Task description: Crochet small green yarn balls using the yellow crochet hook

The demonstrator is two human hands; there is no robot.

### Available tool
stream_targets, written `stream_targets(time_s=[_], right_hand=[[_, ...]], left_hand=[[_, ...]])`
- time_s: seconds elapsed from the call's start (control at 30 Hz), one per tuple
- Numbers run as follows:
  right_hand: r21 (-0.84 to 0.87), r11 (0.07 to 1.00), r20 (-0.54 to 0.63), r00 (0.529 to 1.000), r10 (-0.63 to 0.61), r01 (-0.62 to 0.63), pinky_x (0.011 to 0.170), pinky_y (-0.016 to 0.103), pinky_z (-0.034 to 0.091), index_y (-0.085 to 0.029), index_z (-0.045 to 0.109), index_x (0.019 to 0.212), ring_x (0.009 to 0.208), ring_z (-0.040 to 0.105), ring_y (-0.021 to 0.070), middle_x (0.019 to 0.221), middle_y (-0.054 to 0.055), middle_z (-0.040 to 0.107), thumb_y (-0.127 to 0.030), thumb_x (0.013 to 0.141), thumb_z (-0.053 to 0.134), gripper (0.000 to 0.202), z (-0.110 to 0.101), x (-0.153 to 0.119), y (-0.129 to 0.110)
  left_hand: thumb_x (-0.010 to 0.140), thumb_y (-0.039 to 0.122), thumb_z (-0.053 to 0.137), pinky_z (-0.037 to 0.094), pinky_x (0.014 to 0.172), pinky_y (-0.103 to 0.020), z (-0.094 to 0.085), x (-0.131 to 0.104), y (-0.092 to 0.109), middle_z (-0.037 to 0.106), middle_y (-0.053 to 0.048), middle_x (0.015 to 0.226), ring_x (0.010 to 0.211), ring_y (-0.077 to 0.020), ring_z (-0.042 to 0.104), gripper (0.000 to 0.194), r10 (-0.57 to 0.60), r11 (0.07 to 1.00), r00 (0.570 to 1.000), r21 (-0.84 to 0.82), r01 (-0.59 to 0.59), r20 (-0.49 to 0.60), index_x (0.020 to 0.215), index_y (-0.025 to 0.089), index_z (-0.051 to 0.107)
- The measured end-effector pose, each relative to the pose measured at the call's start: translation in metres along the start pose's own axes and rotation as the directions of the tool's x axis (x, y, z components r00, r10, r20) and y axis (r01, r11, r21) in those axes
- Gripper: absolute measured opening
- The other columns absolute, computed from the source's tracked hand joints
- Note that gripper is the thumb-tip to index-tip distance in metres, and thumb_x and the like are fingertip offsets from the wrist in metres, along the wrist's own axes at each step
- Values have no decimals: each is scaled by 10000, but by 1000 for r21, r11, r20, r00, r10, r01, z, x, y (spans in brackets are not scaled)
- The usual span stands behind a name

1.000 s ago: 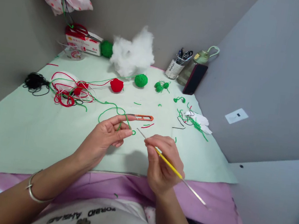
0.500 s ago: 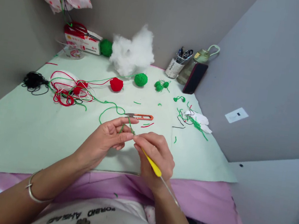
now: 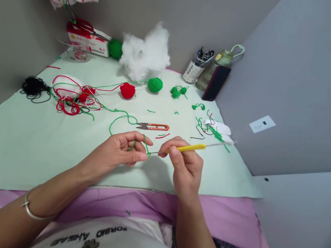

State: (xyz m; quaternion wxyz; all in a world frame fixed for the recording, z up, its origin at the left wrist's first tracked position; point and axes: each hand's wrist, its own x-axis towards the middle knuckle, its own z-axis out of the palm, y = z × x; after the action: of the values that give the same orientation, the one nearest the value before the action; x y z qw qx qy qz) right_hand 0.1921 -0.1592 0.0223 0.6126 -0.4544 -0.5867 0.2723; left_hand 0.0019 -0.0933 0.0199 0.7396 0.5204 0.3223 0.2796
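Observation:
My left hand [image 3: 125, 149] pinches a small loop of green yarn [image 3: 146, 146] between thumb and fingers, and the strand runs over the forefinger. In my right hand [image 3: 186, 164] is a crochet hook [image 3: 194, 148] with a yellow handle and a thin metal shaft at both ends. Its tip meets the green loop at my left fingertips; whether it passes through the loop is too small to tell. Just beyond my hands lie orange thread snips [image 3: 154, 127]. The green strand trails left across the table toward a tangle of red, white and green yarn [image 3: 71, 96].
A red ball [image 3: 127, 90] and a green ball [image 3: 155, 85] of yarn sit behind the snips, with white stuffing [image 3: 146, 53] further back. Yarn scraps [image 3: 216, 134] lie at the right. A phone [image 3: 216, 84], bottle [image 3: 211, 73] and pen cup [image 3: 194, 70] stand at the back.
My right hand has turned and drawn slightly right, so the hook now points left with its handle nearly level. The green loop at my left fingertips shows more clearly.

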Motion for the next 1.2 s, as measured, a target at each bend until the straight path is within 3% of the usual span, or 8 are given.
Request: stream_targets(time_s=[0.33,0.43,0.53,0.63,0.7,0.93,1.07,1.2], right_hand=[[353,883,49,949,312,-309,658,310,604,-197,699,828,645,672,151,720,10,670,-503,927,720,323,7,-3,14],[281,933,-2,972,237,-226,666,310,613,-206,737,927,669,698,156,769,24,726,-464,958,698,262,15,-10,13],[15,1000,-125,992,4,-2,742,320,614,-246,776,1022,816,725,164,911,39,771,-300,1011,644,143,22,-20,10],[-195,968,-123,976,-182,156,848,371,617,-285,784,1124,987,737,191,1054,64,788,-178,1014,611,231,27,-24,7],[-184,971,-125,976,-180,156,847,388,623,-286,784,1120,984,746,200,1061,65,801,-182,1015,606,232,27,-23,8],[32,998,-179,982,58,-53,718,333,613,-236,799,976,780,725,172,896,39,803,-298,1000,647,166,24,-12,9],[-67,996,-167,983,-77,66,784,358,629,-258,789,1029,871,744,185,955,41,806,-199,1008,620,180,26,-17,9],[-396,878,-78,943,-323,268,844,382,636,-314,745,1227,1012,742,203,1121,70,782,-105,989,625,339,29,-25,14]], left_hand=[[807,315,867,382,547,-230,6,-1,0,591,30,725,554,-77,445,253,48,988,999,-148,-46,15,1032,212,817],[802,293,870,375,534,-216,12,-1,-1,594,29,755,566,-71,435,259,83,981,995,-172,-91,-55,1046,221,818],[823,279,858,400,569,-213,17,-3,-3,619,19,815,619,-81,467,292,108,983,986,-135,-125,-127,1109,236,816],[840,290,846,414,599,-218,20,-6,-3,626,16,810,642,-91,465,322,109,985,982,-118,-128,-155,1155,235,815],[851,297,833,412,603,-223,20,-7,-3,618,16,808,643,-93,463,321,102,986,982,-116,-121,-157,1167,240,817],[906,392,774,411,630,-266,15,-8,-1,636,-9,831,622,-104,452,318,89,991,982,-86,-104,-164,1171,225,825],[884,411,807,405,638,-253,17,-4,-2,673,-13,869,634,-95,450,303,105,991,977,-56,-118,-185,1134,244,844],[806,319,883,384,601,-224,21,-1,-3,634,16,782,632,-89,447,323,105,984,973,-121,-132,-207,1120,255,849]])
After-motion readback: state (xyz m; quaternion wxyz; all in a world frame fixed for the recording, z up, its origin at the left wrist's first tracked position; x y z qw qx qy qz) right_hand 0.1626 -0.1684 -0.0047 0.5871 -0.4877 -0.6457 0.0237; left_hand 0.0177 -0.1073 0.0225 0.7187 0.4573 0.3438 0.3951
